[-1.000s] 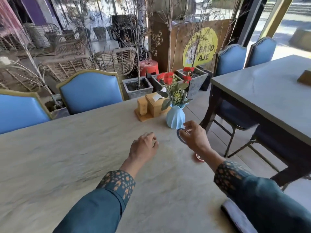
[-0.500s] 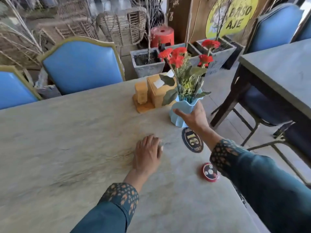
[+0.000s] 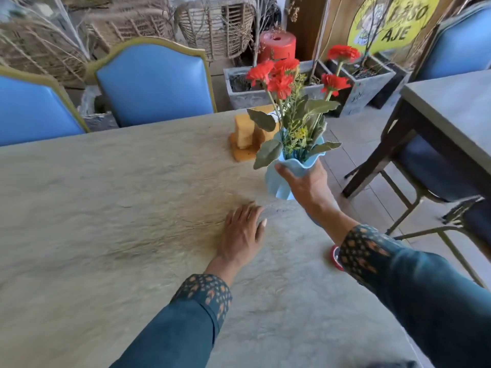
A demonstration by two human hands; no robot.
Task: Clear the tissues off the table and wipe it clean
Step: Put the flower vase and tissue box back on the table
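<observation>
Plainly, from the head view, the right hand grips the blue vase of red flowers, its fingers curled round the body just under the wavy rim, thumb on the near-left side. The vase seems tilted and lifted off the worktop, though its base is partly hidden by the hand. To do this step well, I judge the vase should be kept upright and set down gently toward the far right, beside the wooden tissue holder, so the surface beneath can be wiped. The left hand lies flat on the worktop, fingers straight and holding nothing. No loose tissues show on the worktop; a white tissue peeks from the holder behind the leaves. A red disc sits half hidden under the right sleeve.
</observation>
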